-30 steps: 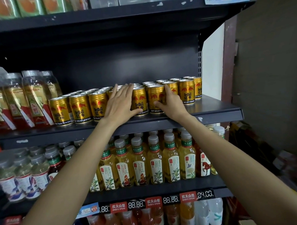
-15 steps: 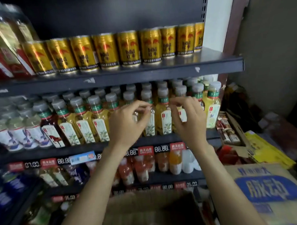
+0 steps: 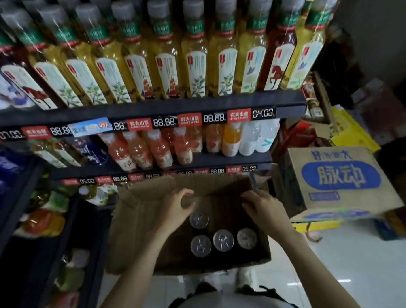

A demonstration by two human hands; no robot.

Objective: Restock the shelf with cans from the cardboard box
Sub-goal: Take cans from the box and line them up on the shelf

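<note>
While both hands reach down into the open cardboard box (image 3: 139, 217), the step in hand looks like fetching more cans. The left hand (image 3: 176, 207) hovers with fingers loosely curled, holding nothing, just above the lone can (image 3: 199, 220) in the box's middle; the right hand (image 3: 266, 209) is likewise empty near the far right wall. Three more cans (image 3: 223, 240) stand along the near edge. Next, each hand must close round a can and lift.

Four cans (image 3: 215, 236) stand in the cardboard box (image 3: 139, 217) (below the shelf (image 3: 149, 108)), another carton (image 3: 338, 183) to its right.
</note>
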